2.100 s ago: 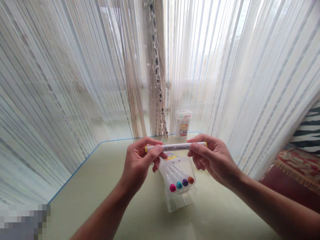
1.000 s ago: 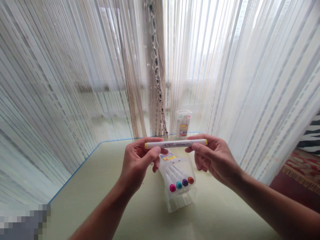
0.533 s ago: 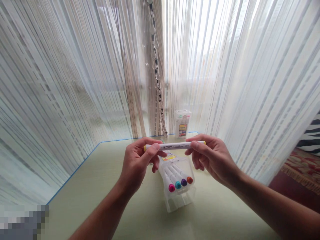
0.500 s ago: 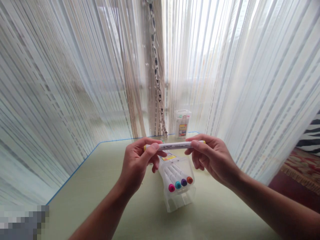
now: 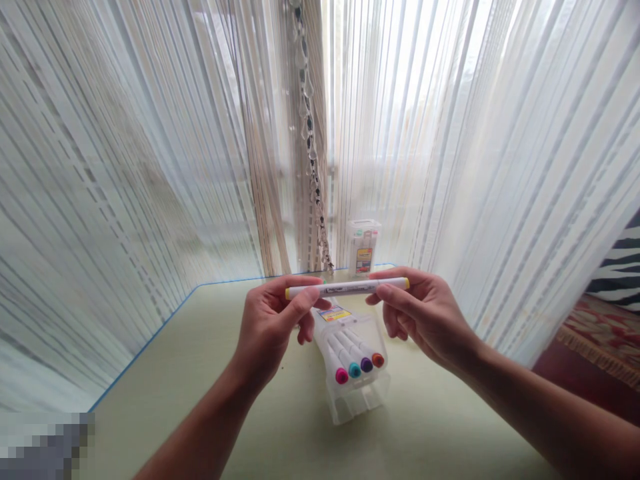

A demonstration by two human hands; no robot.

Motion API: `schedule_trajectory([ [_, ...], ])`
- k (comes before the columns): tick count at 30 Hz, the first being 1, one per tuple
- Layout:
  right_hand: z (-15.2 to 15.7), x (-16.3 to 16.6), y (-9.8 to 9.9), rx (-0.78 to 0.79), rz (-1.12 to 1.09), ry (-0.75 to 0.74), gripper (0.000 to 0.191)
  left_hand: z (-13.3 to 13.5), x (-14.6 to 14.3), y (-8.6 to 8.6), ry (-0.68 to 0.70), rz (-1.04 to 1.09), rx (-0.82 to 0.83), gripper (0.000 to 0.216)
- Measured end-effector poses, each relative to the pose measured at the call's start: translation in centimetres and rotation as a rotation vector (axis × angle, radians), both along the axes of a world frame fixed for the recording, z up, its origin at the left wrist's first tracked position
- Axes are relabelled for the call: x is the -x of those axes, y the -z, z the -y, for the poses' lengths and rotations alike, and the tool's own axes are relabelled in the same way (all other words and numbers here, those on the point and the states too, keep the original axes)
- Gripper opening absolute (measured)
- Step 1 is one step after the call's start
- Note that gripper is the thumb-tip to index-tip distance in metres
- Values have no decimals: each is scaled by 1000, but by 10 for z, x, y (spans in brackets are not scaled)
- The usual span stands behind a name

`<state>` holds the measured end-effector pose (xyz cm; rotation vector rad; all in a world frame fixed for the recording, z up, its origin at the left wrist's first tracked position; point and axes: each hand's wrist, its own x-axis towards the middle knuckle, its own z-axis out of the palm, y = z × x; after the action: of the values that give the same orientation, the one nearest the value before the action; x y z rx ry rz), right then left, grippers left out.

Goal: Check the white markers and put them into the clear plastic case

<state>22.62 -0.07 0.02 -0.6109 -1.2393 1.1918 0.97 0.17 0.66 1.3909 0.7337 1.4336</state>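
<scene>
A white marker pen [image 5: 347,288] with yellow ends and dark print along its barrel lies level across both hands above the table. Its left part is pinched between the thumb and fingers of my left hand [image 5: 275,313]. My right hand [image 5: 423,307] pinches the other part the same way, with the yellow tip sticking out past the thumb. Below and behind the marker, a clear plastic marker case [image 5: 350,333] lies on the table with its lid end toward me. White markers in it show pink, teal, purple and orange ends.
On the pale green table [image 5: 200,373], a second clear case [image 5: 364,248] stands upright at the back edge. String curtains [image 5: 150,133] with a hanging bead strand [image 5: 311,133] close off the far side. At right are a patterned rug [image 5: 600,333] and zebra-striped fabric [image 5: 617,277].
Both hands still hold the marker and have shifted very slightly left and up in view. The right thumb sits a little further in from the marker's right end.
</scene>
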Motion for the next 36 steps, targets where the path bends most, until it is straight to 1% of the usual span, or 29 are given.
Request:
schedule_trajectory([
  [6, -1, 0, -1, -19, 0, 38, 21, -2, 0, 2, -60, -11, -33, 23],
  [11, 0, 0, -1, -6, 3, 40, 22, -2, -1, 1, -41, 29, -26, 19],
  [18, -1, -2, -1, -7, 6, 39, 23, -2, 0, 2, -16, 51, -23, 22],
  [23, -1, 0, -2, -17, 9, 53, 24, -1, -1, 0, -49, 15, -32, 21],
  [28, -1, 0, -4, 7, -4, 58, 24, 0, -4, -2, -89, -26, -39, 23],
  [32, -2, -1, -4, 33, -17, 46, 24, 0, -4, -2, -154, -59, -69, 21],
  [36, -3, -2, -4, 48, -12, 51, 26, -1, -2, 0, -126, -28, -92, 21],
])
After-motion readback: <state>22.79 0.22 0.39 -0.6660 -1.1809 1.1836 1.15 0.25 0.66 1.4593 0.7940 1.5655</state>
